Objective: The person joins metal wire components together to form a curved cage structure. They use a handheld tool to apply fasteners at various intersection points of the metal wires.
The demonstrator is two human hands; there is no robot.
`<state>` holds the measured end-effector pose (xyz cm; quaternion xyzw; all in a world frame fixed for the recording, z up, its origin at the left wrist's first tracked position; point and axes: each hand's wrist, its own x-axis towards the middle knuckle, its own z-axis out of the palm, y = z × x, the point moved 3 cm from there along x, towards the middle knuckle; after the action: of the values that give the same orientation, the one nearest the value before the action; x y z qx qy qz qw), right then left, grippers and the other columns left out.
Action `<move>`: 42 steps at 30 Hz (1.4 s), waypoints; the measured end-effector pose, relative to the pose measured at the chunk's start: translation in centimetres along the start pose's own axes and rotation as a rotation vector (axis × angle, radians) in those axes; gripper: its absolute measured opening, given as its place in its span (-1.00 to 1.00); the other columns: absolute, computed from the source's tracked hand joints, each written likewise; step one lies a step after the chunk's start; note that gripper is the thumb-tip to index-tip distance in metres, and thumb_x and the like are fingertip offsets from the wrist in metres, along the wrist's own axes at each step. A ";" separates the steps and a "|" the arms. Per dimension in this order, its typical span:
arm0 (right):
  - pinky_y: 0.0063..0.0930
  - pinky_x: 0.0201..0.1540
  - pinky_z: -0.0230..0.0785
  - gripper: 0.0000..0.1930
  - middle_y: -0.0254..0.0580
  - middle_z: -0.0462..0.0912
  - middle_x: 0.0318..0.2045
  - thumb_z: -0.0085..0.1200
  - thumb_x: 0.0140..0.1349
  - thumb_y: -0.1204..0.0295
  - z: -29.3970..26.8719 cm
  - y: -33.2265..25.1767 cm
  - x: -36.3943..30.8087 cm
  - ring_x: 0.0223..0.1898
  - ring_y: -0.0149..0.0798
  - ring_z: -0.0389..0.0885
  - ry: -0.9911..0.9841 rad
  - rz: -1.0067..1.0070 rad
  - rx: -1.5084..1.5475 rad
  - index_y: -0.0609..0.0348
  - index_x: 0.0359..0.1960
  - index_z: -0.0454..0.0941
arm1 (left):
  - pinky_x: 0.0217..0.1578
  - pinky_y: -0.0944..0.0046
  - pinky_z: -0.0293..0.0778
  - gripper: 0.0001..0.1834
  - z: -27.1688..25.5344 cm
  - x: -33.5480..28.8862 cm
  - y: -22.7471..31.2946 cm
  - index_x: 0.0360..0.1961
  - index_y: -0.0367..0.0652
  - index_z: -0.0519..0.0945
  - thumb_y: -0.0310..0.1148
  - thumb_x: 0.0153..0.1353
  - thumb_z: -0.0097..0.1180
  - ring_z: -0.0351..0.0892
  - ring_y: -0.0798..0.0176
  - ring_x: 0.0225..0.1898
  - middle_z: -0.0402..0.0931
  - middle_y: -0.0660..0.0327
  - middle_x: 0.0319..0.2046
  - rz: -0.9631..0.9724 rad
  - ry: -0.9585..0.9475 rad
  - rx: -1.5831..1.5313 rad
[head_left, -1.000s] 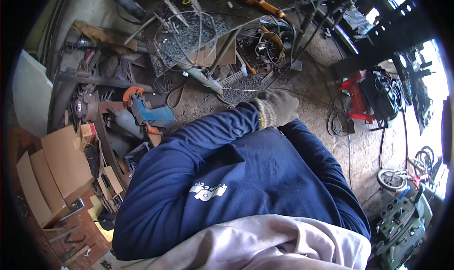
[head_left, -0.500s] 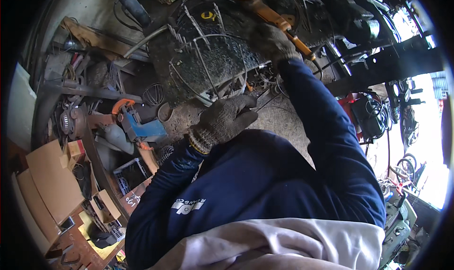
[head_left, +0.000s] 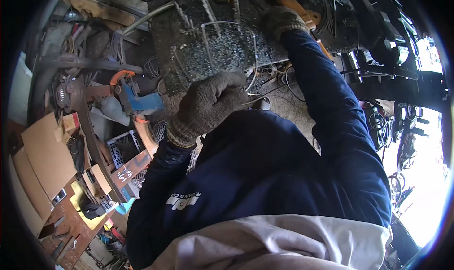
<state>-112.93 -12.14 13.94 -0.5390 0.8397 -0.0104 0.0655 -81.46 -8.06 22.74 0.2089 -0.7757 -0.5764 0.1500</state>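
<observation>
Orange power tool, you say: where does it lie from the fingers?

Left to right: the gloved left hand is well apart from it, fingers curled together, thumb held away, near a wire frame by the near edge of the bench. The gloved right hand overlaps the tool's left side, above the bench; its fingers are hidden, so I can't tell whether they grip.

Containers?

Leftmost, an open cardboard box, contents unclear; then a plastic crate holding something dark.
</observation>
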 end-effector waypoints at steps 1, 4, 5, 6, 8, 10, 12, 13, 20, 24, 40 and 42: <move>0.04 0.15 0.49 -0.62 0.05 0.71 0.05 0.08 0.36 0.17 -0.2 0.1 -0.1 0.11 0.07 0.68 -0.004 0.011 0.025 0.08 0.08 0.68 | -0.06 0.23 0.63 -0.64 0.4 0.8 0.5 0.09 -0.30 0.63 -0.36 0.33 0.32 0.76 0.20 -0.06 0.74 0.01 -0.08 0.092 0.040 0.063; 0.05 0.19 0.47 -0.60 0.02 0.70 0.10 0.11 0.34 0.16 -1.0 1.0 -0.5 0.14 0.07 0.66 -0.014 0.038 0.110 0.04 0.12 0.68 | -0.05 0.23 0.63 -0.63 2.2 3.4 1.4 0.09 -0.29 0.63 -0.38 0.31 0.33 0.75 0.19 -0.05 0.72 0.00 -0.03 0.212 0.058 0.109; 0.05 0.20 0.46 -0.59 0.02 0.69 0.12 0.13 0.34 0.16 -1.0 0.8 -0.7 0.16 0.07 0.65 -0.019 0.040 0.154 0.02 0.13 0.67 | -0.05 0.23 0.63 -0.63 2.7 3.7 1.9 0.09 -0.29 0.63 -0.37 0.31 0.33 0.75 0.19 -0.04 0.72 0.00 -0.03 0.197 0.057 0.128; 0.03 0.18 0.47 -0.59 0.02 0.70 0.11 0.11 0.35 0.15 -1.2 0.5 -0.2 0.14 0.06 0.67 -0.010 0.015 0.161 0.04 0.13 0.67 | -0.04 0.22 0.63 -0.63 3.3 4.1 2.4 0.09 -0.29 0.63 -0.37 0.31 0.33 0.74 0.19 -0.04 0.72 0.01 -0.02 0.183 0.055 0.146; -0.02 0.14 0.50 -0.58 0.04 0.70 0.08 0.09 0.38 0.13 -2.6 0.4 -1.4 0.10 0.04 0.69 0.025 -0.009 0.167 0.08 0.13 0.65 | -0.05 0.23 0.63 -0.64 4.5 5.0 2.9 0.08 -0.29 0.63 -0.36 0.32 0.32 0.75 0.20 -0.05 0.72 0.01 -0.04 0.173 0.037 0.159; -0.07 0.09 0.53 -0.57 0.05 0.71 0.05 0.06 0.41 0.11 -5.0 0.4 -3.5 0.06 0.03 0.71 0.081 -0.032 0.164 0.12 0.13 0.64 | -0.08 0.23 0.63 -0.64 5.6 5.7 2.7 0.08 -0.28 0.63 -0.35 0.32 0.32 0.76 0.20 -0.09 0.73 0.02 -0.09 0.173 0.028 0.164; -0.12 0.05 0.56 -0.55 0.06 0.72 0.02 0.03 0.44 0.09 -8.5 0.6 -7.2 0.02 0.01 0.73 0.160 -0.044 0.208 0.16 0.13 0.62 | -0.14 0.21 0.63 -0.69 6.5 6.8 3.4 0.02 -0.25 0.65 -0.31 0.33 0.29 0.77 0.15 -0.17 0.73 0.04 -0.18 0.127 0.052 0.229; -0.14 0.03 0.58 -0.55 0.07 0.72 0.01 0.02 0.46 0.08 -9.8 1.2 -8.6 0.00 0.00 0.74 0.180 -0.045 0.307 0.18 0.13 0.61 | -0.16 0.20 0.64 -0.71 6.9 7.3 3.7 -0.01 -0.23 0.66 -0.30 0.34 0.28 0.78 0.13 -0.20 0.74 0.04 -0.22 0.099 0.066 0.261; -0.43 -0.06 0.59 -0.51 -0.17 0.69 -0.06 0.08 0.51 0.13 -5.2 12.8 -15.2 -0.09 -0.33 0.70 0.023 0.053 1.808 0.15 0.32 0.46 | -0.14 0.00 0.65 -0.69 9.9 15.2 2.1 -0.13 -0.15 0.67 -0.14 0.30 0.23 0.76 -0.06 -0.16 0.72 0.01 -0.24 -0.299 0.026 0.848; -0.41 -0.07 0.58 -0.50 -0.11 0.67 -0.06 0.10 0.50 0.23 -1.3 14.4 -19.2 -0.13 -0.29 0.67 -0.035 0.104 1.926 0.22 0.35 0.41 | 0.07 -0.09 0.59 -0.56 11.5 21.3 -0.9 0.07 -0.09 0.63 -0.05 0.31 0.25 0.68 -0.15 0.07 0.68 -0.09 -0.01 -0.423 0.067 0.990; -0.41 -0.17 0.52 -0.60 -0.17 0.68 -0.11 0.16 0.45 0.34 -0.8 14.0 -21.0 -0.24 -0.33 0.64 -0.122 -0.033 1.932 0.28 0.22 0.49 | 0.24 -0.07 0.48 -0.44 11.9 23.5 -3.3 0.22 -0.12 0.55 -0.11 0.24 0.21 0.58 -0.15 0.22 0.58 -0.08 0.20 -0.672 0.180 0.853; -0.46 -0.22 0.43 -0.58 -0.25 0.61 -0.25 0.18 0.41 0.30 -1.1 13.6 -20.8 -0.31 -0.38 0.54 -0.106 0.007 1.924 0.31 0.18 0.50 | 0.04 -0.03 0.56 -0.58 10.9 22.2 -3.2 0.05 -0.15 0.66 -0.13 0.25 0.21 0.70 -0.07 -0.01 0.71 0.00 -0.03 -0.470 0.147 0.667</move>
<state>-116.78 12.34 15.89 -0.2516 0.4693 -0.6700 0.5173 -105.35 -10.83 16.38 0.4580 -0.8384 -0.2954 -0.0068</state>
